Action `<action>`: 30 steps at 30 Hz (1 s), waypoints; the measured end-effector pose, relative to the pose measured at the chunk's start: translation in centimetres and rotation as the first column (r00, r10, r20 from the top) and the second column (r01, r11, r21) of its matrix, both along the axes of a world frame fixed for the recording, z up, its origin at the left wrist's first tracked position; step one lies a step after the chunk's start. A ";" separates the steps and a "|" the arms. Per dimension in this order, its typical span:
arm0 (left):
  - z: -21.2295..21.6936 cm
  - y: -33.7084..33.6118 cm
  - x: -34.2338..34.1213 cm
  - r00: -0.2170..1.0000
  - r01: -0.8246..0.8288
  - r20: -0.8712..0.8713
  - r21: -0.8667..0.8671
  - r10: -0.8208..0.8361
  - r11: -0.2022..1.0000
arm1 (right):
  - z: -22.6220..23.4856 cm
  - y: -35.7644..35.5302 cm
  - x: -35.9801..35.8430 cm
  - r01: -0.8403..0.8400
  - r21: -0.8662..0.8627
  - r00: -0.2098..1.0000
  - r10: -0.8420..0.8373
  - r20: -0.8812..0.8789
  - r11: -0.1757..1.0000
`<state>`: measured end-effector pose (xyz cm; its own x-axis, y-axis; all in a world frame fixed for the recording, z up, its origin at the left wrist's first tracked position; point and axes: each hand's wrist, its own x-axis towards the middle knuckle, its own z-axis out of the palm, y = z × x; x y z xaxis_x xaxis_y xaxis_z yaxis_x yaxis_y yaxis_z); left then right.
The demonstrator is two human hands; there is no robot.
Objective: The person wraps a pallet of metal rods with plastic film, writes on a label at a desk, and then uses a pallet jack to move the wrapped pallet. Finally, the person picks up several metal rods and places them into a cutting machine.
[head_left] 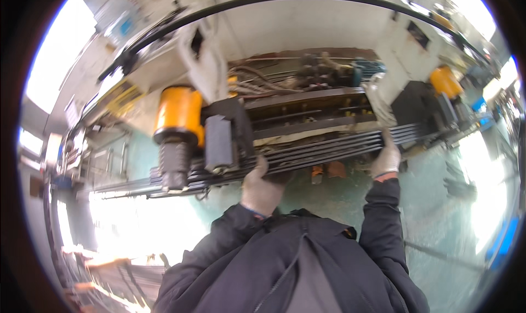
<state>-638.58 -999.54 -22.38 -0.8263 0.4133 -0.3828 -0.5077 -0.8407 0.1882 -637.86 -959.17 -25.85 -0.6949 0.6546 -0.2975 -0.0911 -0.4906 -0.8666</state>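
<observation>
Several long, thin dark metal bars (329,154) run side by side across the front of a large machine, sloping up to the right. My left hand (262,188), in a pale work glove, grips the near edge of the bars left of the middle, its thumb up over them. Farther right, my right hand (387,158), gloved too, is closed round the same bars with its thumb on top. The undersides of both hands and the fingers beneath the bars are hidden. Motion blurs the bars slightly.
On the machine, a yellow cylinder (179,113) stands left of the bars and another yellow cylinder (445,81) right. A grey block (218,142) sits close to my left hand. Behind the bars lie hoses and a blue motor (368,69). Long stock lies on the floor lower left.
</observation>
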 end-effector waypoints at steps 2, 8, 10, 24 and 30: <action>0.7 1.0 -0.3 0.996 -0.036 0.075 -0.113 0.045 0.993 | 0.8 -0.8 -0.8 0.082 -0.134 0.995 -0.089 -0.045 0.988; 1.7 2.8 -1.4 0.997 -0.032 0.058 -0.178 0.043 0.983 | 2.4 0.7 -1.7 0.180 -0.152 0.983 -0.181 0.008 0.972; 1.4 3.0 -1.9 0.999 -0.007 0.046 -0.169 0.015 0.986 | 2.4 1.1 -1.7 0.146 -0.135 0.989 -0.146 0.007 0.980; 5.6 4.3 1.1 0.370 0.335 -0.180 -0.889 -0.911 0.311 | -0.8 3.5 -1.8 0.140 0.217 0.987 -0.154 0.047 0.966; 9.5 9.6 -3.5 0.057 -0.795 -0.572 -0.521 -0.818 0.309 | 0.6 2.9 -0.6 0.094 0.374 0.995 -0.095 -0.014 0.923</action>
